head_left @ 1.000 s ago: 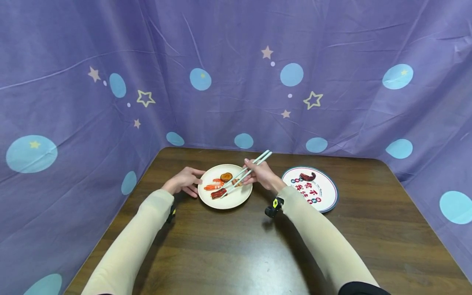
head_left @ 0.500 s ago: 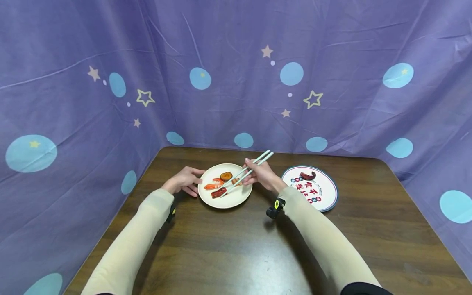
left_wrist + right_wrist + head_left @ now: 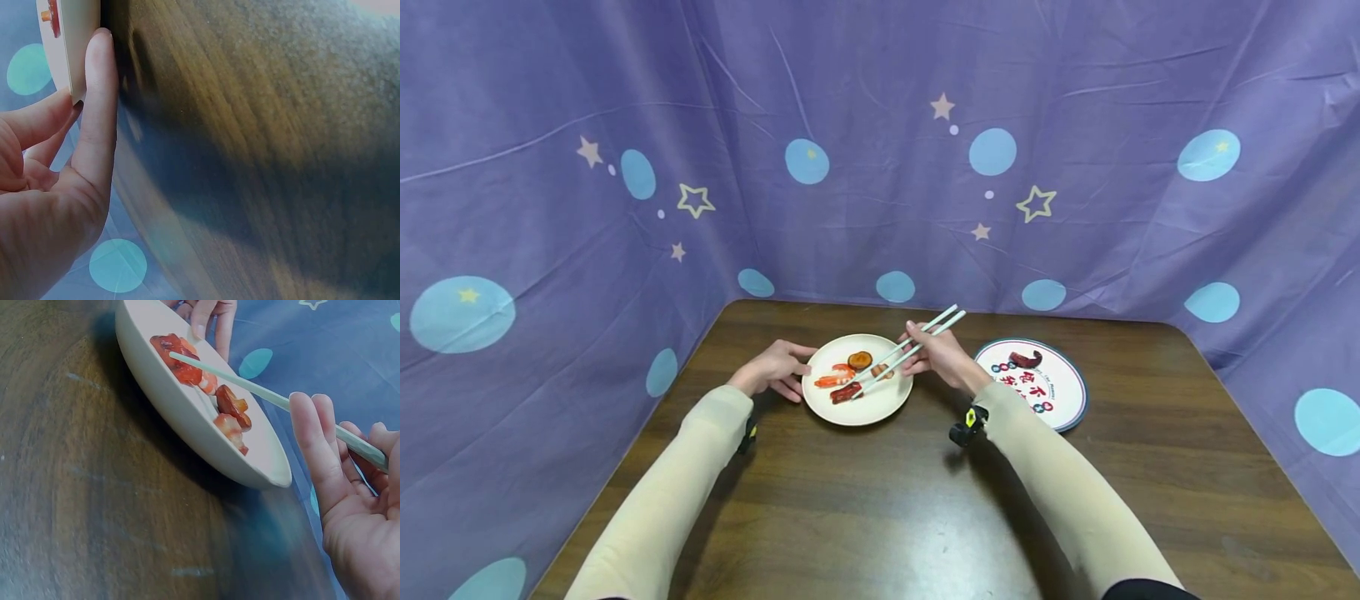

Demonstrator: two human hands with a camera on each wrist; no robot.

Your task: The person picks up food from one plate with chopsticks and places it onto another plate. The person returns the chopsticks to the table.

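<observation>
In the head view, my left hand [image 3: 775,368] pinches the left rim of a cream plate [image 3: 880,406]. The left wrist view has the thumb on the rim and a finger along the underside. My right hand [image 3: 942,354] holds pale green chopsticks [image 3: 955,319] that slant down over this plate. Their tips touch or hover at a dark red glazed meat piece [image 3: 845,394]; whether they grip it I cannot tell. Beside it lie an orange shrimp [image 3: 830,381], a round brown slice [image 3: 860,360] and a small brownish piece [image 3: 882,371], partly behind the chopsticks.
A white plate with a blue rim and red lettering [image 3: 1063,385] stands to the right, partly behind the right forearm. On it lies a dark red curled piece of food [image 3: 1026,359]. Both plates are on a brown wooden table [image 3: 850,517], with a purple curtain [image 3: 880,167] behind.
My right hand and the chopsticks have shifted slightly to the right. The glazed meat piece has moved a little to the right too. My left hand stays at the rim.
</observation>
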